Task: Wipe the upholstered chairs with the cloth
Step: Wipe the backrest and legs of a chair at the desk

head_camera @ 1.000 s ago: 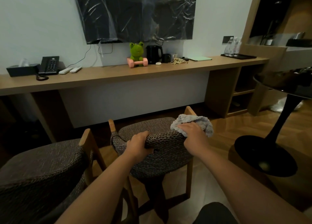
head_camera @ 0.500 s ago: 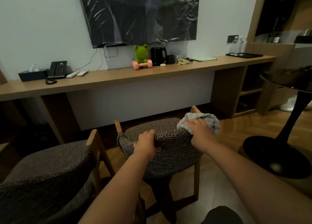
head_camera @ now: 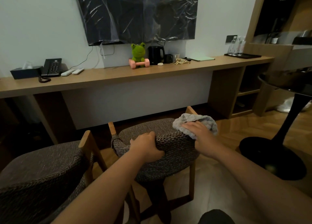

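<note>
- Progress, my read: I'm mid-wipe on the top rail of the nearer chair (head_camera: 168, 149); its seat and the second chair (head_camera: 42, 173), left of my left hand, look still to do.
- Right hand (head_camera: 200, 136) lies flat, fingers straight, pressing the cloth (head_camera: 194, 122) onto the rail's right end; the cloth bunches under and beyond the fingers.
- Left hand (head_camera: 145, 147) is curled round the rail, bracing it.

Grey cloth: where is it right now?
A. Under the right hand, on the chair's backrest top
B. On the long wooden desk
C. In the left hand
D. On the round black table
A: the right hand presses the grey cloth onto the backrest top.
</note>
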The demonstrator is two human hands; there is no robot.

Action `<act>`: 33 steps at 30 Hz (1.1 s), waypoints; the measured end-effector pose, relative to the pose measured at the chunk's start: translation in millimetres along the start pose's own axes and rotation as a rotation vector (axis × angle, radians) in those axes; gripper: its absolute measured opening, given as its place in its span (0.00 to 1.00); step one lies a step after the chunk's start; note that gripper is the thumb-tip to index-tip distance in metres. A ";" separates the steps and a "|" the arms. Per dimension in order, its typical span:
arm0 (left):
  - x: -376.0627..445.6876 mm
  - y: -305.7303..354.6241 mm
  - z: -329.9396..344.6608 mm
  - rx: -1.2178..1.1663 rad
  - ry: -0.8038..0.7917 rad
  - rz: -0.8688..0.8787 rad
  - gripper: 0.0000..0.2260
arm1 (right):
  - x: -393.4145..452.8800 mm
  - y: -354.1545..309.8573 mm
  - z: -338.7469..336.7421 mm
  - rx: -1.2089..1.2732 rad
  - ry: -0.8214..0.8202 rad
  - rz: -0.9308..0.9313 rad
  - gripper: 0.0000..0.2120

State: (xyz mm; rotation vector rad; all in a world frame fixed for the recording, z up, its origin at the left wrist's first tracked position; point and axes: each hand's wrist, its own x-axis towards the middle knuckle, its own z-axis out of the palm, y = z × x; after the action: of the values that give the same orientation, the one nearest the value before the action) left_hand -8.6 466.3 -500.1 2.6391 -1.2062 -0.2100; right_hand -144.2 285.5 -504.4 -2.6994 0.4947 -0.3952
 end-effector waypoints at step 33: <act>63.9 81.9 0.9 0.084 -0.238 0.119 0.21 | -56.5 19.1 83.7 1.271 0.520 0.577 0.31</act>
State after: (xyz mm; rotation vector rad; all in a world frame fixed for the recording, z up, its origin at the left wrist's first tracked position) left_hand -26.6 365.8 -481.1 2.6607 -1.4712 -0.4737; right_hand -172.6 315.9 -598.3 -1.1616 0.7682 -0.8582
